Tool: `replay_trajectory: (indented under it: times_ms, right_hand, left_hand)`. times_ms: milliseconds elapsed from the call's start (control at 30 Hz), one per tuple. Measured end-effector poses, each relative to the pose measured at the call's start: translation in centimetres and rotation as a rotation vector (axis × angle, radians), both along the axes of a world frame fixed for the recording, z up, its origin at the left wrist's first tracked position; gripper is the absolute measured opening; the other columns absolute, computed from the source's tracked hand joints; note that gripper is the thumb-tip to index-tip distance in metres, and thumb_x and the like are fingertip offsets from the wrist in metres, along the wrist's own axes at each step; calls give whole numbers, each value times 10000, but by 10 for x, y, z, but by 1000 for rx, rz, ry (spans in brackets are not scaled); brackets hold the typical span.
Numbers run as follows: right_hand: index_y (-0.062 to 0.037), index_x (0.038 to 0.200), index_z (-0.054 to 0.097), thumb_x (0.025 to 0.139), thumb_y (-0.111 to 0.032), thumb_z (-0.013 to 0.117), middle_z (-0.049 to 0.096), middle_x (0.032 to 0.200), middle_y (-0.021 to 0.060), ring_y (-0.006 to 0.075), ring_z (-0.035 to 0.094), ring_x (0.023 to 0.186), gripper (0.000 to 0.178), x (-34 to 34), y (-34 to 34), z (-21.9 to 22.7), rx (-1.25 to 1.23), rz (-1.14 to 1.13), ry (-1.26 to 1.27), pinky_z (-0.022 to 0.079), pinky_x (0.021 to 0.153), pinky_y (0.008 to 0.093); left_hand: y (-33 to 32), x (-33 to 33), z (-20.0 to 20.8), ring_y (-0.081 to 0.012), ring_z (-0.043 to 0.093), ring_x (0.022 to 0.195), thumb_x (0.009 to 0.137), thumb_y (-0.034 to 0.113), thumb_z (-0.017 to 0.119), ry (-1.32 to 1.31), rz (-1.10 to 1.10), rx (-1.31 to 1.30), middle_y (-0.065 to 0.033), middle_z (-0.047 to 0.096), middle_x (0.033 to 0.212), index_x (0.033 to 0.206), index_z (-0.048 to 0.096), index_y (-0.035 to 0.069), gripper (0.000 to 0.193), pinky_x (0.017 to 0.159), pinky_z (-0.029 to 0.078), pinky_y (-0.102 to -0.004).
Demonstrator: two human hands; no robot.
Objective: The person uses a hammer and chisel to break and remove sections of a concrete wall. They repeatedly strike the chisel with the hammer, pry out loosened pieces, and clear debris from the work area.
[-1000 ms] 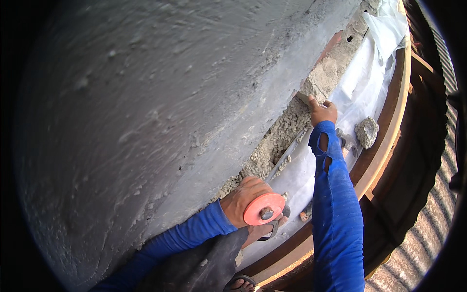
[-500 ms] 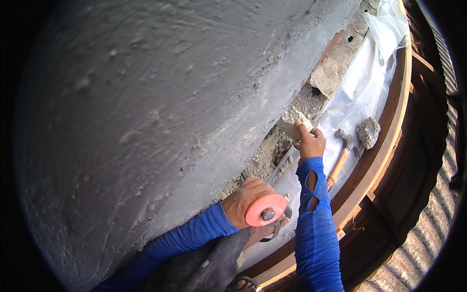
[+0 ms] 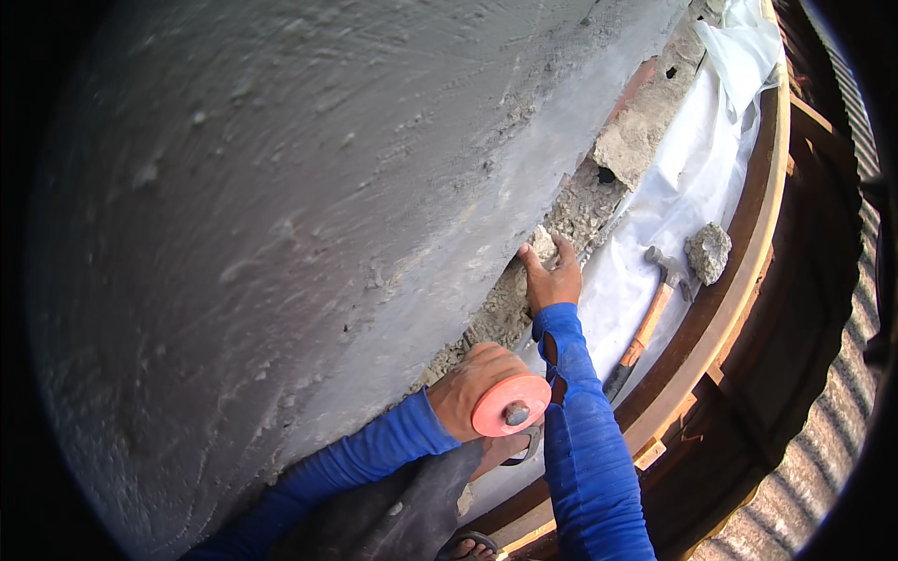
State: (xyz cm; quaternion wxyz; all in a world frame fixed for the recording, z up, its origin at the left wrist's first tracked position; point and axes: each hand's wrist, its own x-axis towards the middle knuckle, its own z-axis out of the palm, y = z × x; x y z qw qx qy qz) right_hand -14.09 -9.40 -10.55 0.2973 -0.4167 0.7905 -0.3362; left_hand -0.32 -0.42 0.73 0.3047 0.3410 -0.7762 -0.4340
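My left hand [image 3: 470, 391] is closed round the grip of a chisel with a round orange-pink guard [image 3: 496, 414]; its metal striking end [image 3: 515, 413] points up toward me. The chisel's lower part is mostly hidden behind the hand, against the broken ledge. Further along, my right hand [image 3: 556, 279] reaches to the rubble at the wall's foot. A pale chunk of mortar [image 3: 543, 241] sits between its thumb and fingers. The broken mortar ledge [image 3: 585, 213] runs along the base of the grey plastered wall [image 3: 309, 215].
White plastic sheeting [image 3: 678, 201] lines the gutter-like channel right of the ledge. On it lies a claw hammer [image 3: 647, 323], and a grey lump of concrete [image 3: 708, 253] is close by. A wooden edge [image 3: 739, 318] curves round the right side, with corrugated roofing [image 3: 795, 491] beyond.
My right hand has shifted left, closer to the wall, with the pale chunk. More of the rubble bed and the hammer's handle now shows. My left hand stays on the chisel.
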Motion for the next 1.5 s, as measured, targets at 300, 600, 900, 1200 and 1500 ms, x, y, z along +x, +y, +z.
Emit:
replay_trajectory:
  times_ms: [300,600,900,1200,1500]
  right_hand:
    - [-37,1192,583,711,-329,798,587,1066,259,415,582,985,602,14,9,4,-9,98,37,470,856,450]
    - [-34,1210,582,699,-198,818,596,947,175,272,620,759,586,-10,24,0,-127,56,-197,517,711,360]
    - [-55,1310,459,660,-179,812,530,1190,185,369,539,1080,750,12,25,4,-214,411,281,456,916,427]
    - [23,1292,440,854,-111,613,620,1066,118,232,654,885,490,-18,38,15,-97,-482,-1014,566,699,370]
    - [70,1303,490,805,-281,753,653,1009,129,188,616,863,663,19,39,-34,182,-220,-489,494,715,301]
  left_hand:
    - [3,1,-7,-290,592,907,734,197,733,-13,0,-8,-96,612,964,1032,597,68,352,862,431,-420]
    - [5,0,-5,-293,595,919,717,189,748,-18,-4,-33,-89,616,955,1026,614,68,358,874,434,-423]
    - [6,-4,-10,-296,589,919,691,184,765,-14,-22,-36,-90,617,960,1011,614,76,370,869,432,-416]
    - [6,-2,-6,-293,588,898,718,186,742,4,-13,-24,-92,608,949,1002,606,73,335,854,432,-415]
    - [5,-2,-11,-296,588,900,731,199,727,-2,-13,-27,-95,598,946,1003,604,68,326,851,435,-420]
